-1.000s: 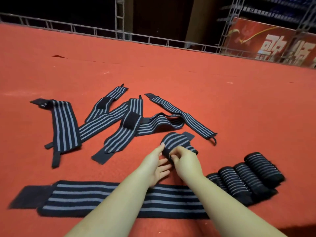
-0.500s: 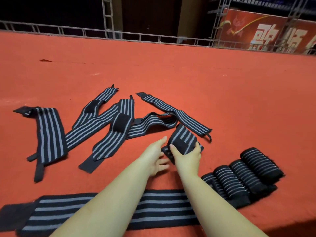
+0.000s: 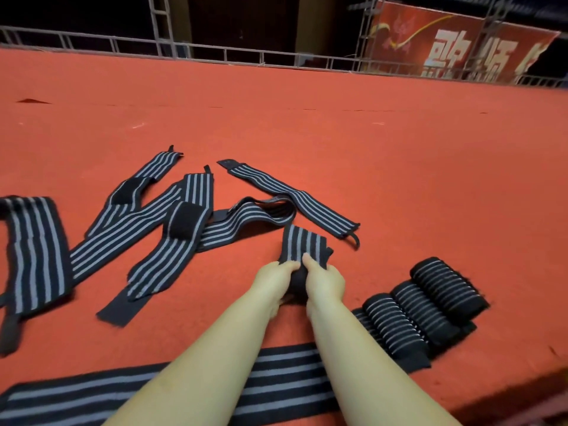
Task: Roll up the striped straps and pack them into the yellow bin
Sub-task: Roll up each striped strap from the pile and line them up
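Observation:
A short black strap with grey stripes lies in front of me on the red carpet. My left hand and my right hand grip its near end side by side, thumbs on top, with a dark rolled part between them. Several loose striped straps lie spread to the left and behind. Three rolled straps sit in a row to the right. A long wide strap runs under my forearms. No yellow bin is in view.
The red carpet stretches far ahead to a metal railing and a red banner. The carpet's edge drops off at the lower right.
Both hands have closed on the near end of the short strap and started a roll; the strap now points straight away from me. The view has tilted so the loose straps sit further left.

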